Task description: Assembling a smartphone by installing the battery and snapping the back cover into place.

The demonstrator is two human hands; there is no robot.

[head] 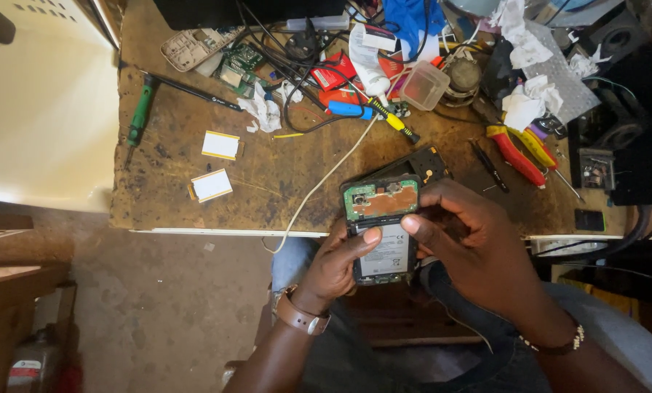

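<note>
Phone point(382, 225) underside hidden (by fingers point(442, 218)).

There is one camera, and it sits on the person's head. It looks almost straight down, close above the two hands, so the wooden table point(268, 182) fills the top and the floor point(158, 306) shows below.

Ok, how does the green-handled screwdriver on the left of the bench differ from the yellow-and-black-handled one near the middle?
The green-handled screwdriver lies far left, alone near the worn wooden bench's edge; the yellow-and-black-handled screwdriver lies mid-bench among cables. The green one runs almost straight up and down the picture, while the yellow-and-black one slants down to the right. Both lie flat on the bench, untouched; both hands are on the opened phone.
</note>
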